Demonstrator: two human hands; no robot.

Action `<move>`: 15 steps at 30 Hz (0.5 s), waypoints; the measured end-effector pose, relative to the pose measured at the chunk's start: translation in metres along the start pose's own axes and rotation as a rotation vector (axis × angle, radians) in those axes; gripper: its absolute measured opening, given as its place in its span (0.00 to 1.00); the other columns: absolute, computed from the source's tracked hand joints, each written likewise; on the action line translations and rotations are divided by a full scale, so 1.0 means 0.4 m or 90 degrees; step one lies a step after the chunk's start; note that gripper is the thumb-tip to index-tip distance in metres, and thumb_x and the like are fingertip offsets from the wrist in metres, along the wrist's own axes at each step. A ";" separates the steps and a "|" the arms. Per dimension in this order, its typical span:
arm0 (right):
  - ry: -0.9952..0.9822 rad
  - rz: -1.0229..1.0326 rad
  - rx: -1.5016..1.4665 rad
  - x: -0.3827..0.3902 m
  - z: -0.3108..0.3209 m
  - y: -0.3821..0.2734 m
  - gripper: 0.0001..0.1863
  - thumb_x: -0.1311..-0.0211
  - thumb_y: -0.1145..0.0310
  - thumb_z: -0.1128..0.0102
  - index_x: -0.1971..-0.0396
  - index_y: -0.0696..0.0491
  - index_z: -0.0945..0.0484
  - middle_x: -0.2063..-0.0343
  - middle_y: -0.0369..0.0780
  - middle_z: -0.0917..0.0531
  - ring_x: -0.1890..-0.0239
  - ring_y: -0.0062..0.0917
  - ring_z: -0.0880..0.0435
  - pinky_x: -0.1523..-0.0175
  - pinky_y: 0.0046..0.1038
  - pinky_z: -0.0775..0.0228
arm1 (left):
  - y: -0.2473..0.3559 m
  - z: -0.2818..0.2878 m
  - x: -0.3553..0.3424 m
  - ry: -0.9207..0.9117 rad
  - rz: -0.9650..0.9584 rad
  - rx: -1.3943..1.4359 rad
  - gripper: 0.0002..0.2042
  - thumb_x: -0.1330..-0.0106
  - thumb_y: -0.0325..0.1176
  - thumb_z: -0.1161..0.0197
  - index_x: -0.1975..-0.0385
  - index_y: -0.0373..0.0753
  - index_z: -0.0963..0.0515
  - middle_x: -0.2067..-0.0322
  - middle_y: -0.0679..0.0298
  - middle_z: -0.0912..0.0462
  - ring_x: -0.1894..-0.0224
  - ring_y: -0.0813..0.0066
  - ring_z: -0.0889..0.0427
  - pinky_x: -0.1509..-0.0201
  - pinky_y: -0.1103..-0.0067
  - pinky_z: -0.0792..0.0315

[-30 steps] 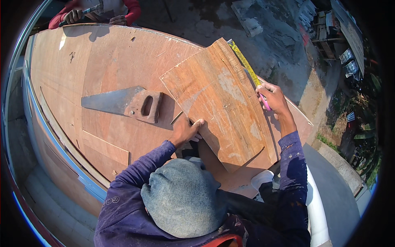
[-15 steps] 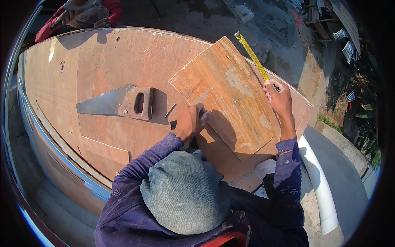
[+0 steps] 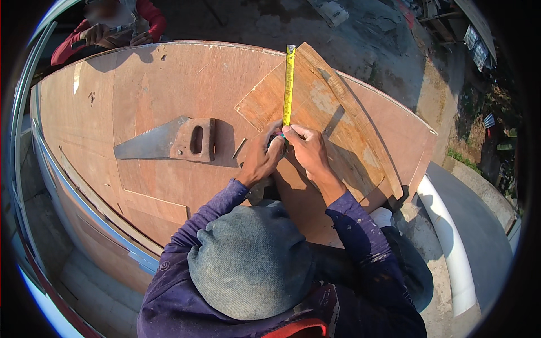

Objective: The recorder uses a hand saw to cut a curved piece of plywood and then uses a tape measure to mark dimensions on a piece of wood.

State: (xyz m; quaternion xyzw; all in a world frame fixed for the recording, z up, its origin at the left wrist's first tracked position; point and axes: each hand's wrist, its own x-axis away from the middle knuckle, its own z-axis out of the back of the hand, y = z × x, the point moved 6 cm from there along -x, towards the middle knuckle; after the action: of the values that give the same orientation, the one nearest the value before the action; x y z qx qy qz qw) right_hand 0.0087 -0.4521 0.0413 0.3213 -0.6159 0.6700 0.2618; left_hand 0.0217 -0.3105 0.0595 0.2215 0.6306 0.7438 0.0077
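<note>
A yellow tape measure (image 3: 288, 87) has its blade pulled out, stretching away from me over the plywood offcut (image 3: 324, 98). My right hand (image 3: 309, 149) is closed, pinching the blade near its lower end. My left hand (image 3: 261, 158) is closed beside it, around the tape's case, which the fingers mostly hide. Along the offcut's right side runs a curved wooden strip (image 3: 365, 125). Left of my hands, a handsaw (image 3: 189, 139) with a worn wooden handle lies flat, blade pointing left. A short pencil-like stick (image 3: 239, 148) lies between saw and left hand.
Everything lies on a large curved plywood surface (image 3: 152, 84). Across its far left edge, another person (image 3: 107, 34) in red sleeves has both hands near the rim. A white pipe (image 3: 448, 242) stands at the lower right, and a metal rail (image 3: 27, 84) curves along the left.
My right hand has swung left with the tape, from the offcut's right side to my left hand. The left hand has closed around the case. The curved strip now stands apart from the offcut's edge.
</note>
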 end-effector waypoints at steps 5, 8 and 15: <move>0.384 0.508 0.554 0.077 0.090 -0.225 0.24 0.41 0.66 0.29 0.45 0.55 0.22 0.52 0.49 0.18 0.53 0.41 0.18 0.47 0.39 0.27 | -0.067 0.140 0.004 0.099 0.110 -0.134 0.17 0.25 0.37 0.51 0.52 0.30 0.20 0.68 0.62 0.19 0.67 0.77 0.19 0.61 0.79 0.24; 0.539 0.356 0.708 0.049 0.237 -0.227 0.32 0.43 0.68 0.29 0.38 0.54 0.28 0.42 0.50 0.22 0.41 0.47 0.23 0.41 0.43 0.30 | -0.112 0.241 0.009 0.226 0.089 -0.127 0.16 0.26 0.36 0.49 0.56 0.29 0.19 0.71 0.61 0.19 0.70 0.77 0.20 0.66 0.78 0.25; 0.242 0.248 0.705 -0.070 0.374 -0.123 0.34 0.42 0.75 0.36 0.33 0.53 0.33 0.49 0.55 0.18 0.46 0.53 0.20 0.43 0.50 0.26 | 0.005 0.310 0.004 0.252 0.083 -0.290 0.15 0.28 0.41 0.38 0.59 0.34 0.16 0.73 0.64 0.17 0.71 0.79 0.21 0.66 0.79 0.26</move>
State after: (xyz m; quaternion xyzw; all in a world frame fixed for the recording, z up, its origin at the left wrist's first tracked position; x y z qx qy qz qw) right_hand 0.0800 -0.5943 0.0580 0.1662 -0.1660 0.9714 0.0342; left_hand 0.0628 -0.1947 0.0752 0.1050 0.4213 0.8937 -0.1132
